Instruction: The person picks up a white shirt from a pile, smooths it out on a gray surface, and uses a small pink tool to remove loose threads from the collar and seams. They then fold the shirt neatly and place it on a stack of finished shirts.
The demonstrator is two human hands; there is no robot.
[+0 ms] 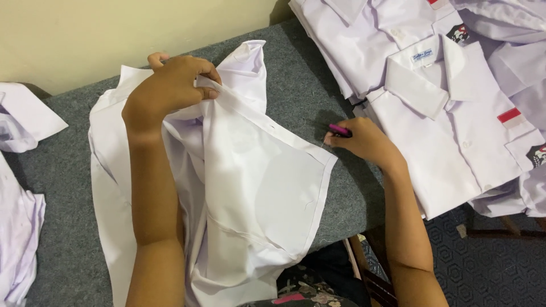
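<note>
Left hand: we saw the left hand (170, 85) in the upper left-centre of the frame, its fingers pinched together on the front edge of the white shirt (250, 193), lifting that hem slightly.
Right hand: the right hand (364, 142) lay at centre-right, fingers curled closed around a small pink tool (339, 131), its tip close to the shirt's corner; we could not tell what kind of tool it was.
White shirt: it was spread open across the middle and lower left of the frame, one front panel pulled flat toward the right, its corner just beside the right hand.
Surface: we found the shirt lying on a grey felt-covered table (307, 85).
Stack: folded white shirts (449, 113) with collars and small red-and-white patches were piled at upper right, near the right hand.
Other cloth: more white fabric (17, 170) sat at the left edge.
</note>
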